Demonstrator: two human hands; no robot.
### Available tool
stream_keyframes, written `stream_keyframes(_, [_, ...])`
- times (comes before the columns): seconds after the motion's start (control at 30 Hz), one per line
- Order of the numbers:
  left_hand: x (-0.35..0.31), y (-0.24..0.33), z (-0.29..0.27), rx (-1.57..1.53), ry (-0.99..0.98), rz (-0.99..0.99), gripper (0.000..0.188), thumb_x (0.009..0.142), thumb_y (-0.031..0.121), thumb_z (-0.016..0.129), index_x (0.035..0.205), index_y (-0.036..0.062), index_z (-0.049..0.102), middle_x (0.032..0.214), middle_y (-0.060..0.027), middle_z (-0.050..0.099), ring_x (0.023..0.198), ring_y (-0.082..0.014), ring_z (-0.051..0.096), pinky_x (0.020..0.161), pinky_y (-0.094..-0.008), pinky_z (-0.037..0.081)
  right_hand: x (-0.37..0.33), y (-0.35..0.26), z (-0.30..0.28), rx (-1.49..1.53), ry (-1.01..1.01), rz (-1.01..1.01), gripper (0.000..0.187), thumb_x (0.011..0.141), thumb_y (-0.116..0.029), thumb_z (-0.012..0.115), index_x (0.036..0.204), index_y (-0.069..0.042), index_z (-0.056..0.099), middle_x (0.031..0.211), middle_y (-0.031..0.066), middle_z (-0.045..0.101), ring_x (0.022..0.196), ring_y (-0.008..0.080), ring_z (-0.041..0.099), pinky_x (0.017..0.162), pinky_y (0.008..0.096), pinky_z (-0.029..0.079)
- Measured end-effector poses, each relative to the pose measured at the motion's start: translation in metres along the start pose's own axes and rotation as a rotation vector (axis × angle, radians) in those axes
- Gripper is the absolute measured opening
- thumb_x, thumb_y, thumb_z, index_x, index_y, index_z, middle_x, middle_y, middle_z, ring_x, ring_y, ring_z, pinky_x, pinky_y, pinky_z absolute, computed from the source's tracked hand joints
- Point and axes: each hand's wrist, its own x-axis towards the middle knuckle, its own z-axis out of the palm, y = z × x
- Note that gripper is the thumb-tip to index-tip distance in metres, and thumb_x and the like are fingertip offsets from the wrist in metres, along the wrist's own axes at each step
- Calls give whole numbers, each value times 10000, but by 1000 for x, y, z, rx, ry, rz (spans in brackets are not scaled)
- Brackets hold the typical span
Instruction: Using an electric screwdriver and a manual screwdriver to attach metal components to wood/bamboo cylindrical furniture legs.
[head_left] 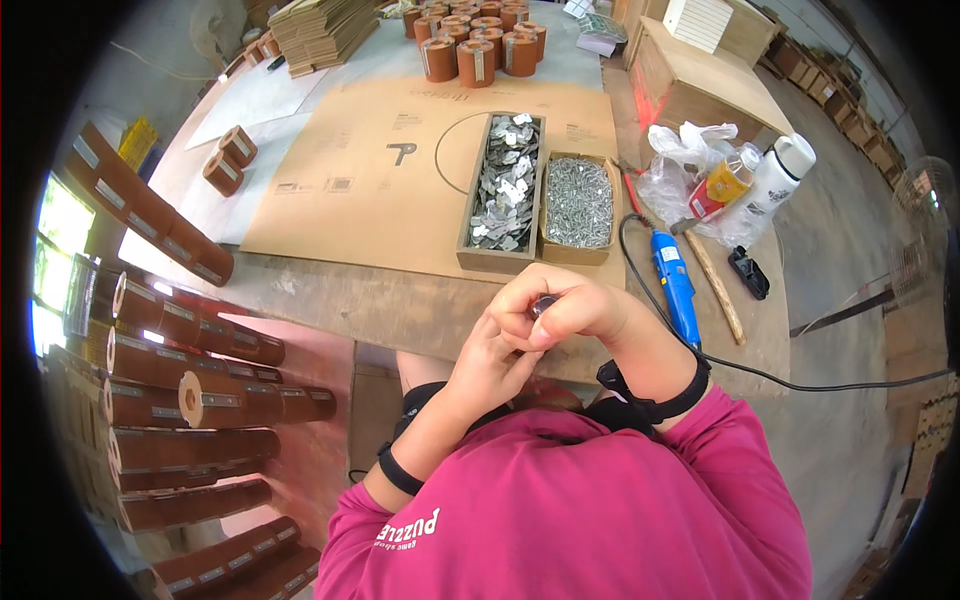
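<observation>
My right hand (570, 305) and my left hand (490, 358) meet just off the near table edge, in front of my body. The fingers of my right hand are curled around a small thing with a dark, shiny round end (543, 303); the rest of it is hidden. Below and to the left, my left hand presses against the right, its fingers bent and partly covered. Beyond them stand a long wooden tray (497, 262) of small grey metal plates and a cardboard box (575, 256) of loose screws or nails. To the right lies a blue corded power tool (677, 285).
A wooden-handled tool (715, 285), a black object (748, 273), a drink bottle (722, 185) and a white flask (770, 190) are on the right. A cardboard sheet (350, 190) covers the table. Brown cylinders (476, 62) stand at the back; longer ones (195, 445) lie stacked left.
</observation>
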Motion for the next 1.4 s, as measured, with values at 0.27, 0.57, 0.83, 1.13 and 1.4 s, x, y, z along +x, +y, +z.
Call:
stream_keyframes(0.27, [-8, 11, -1, 440, 179, 55, 615, 569, 221, 765, 1088, 35, 492, 1222, -230, 360, 1094, -374, 420, 876, -406, 394, -50, 15, 11, 203, 481, -410, 219, 660, -166, 589, 654, -42, 408, 607, 37, 437, 543, 108, 391, 496, 237, 300])
stream_keyframes(0.57, [-11, 9, 9, 517, 303, 177, 364, 549, 104, 742, 881, 38, 609, 1133, -184, 486, 1049, -364, 459, 848, -428, 394, -120, 78, 20, -364, 943, -184, 154, 575, 1, 531, 710, -45, 473, 712, 58, 468, 700, 198, 459, 705, 325, 376])
stream_keyframes(0.83, [-15, 1, 19, 538, 412, 306, 245, 545, 86, 728, 760, 61, 611, 1007, -97, 570, 966, -306, 509, 803, -401, 391, -113, 104, 17, -1203, 820, -135, 212, 555, 51, 562, 724, -65, 507, 853, 62, 502, 860, 280, 412, 753, 364, 359])
stream_keyframes(1.13, [-4, 5, 21, 454, 378, 161, 353, 523, 155, 767, 807, 55, 583, 1063, -130, 523, 1017, -336, 458, 831, -406, 383, -122, 134, 3, -1251, 914, 48, 231, 560, -20, 623, 778, -76, 574, 1036, 139, 471, 985, 349, 391, 841, 415, 349])
stream_keyframes(1.4, [2, 7, 20, 501, 324, 142, 426, 482, 244, 785, 792, 61, 557, 1057, -123, 527, 1008, -348, 452, 833, -412, 387, -124, 132, 8, -1297, 901, 116, 274, 572, -104, 630, 832, -73, 549, 1067, 141, 460, 1029, 354, 378, 868, 416, 338])
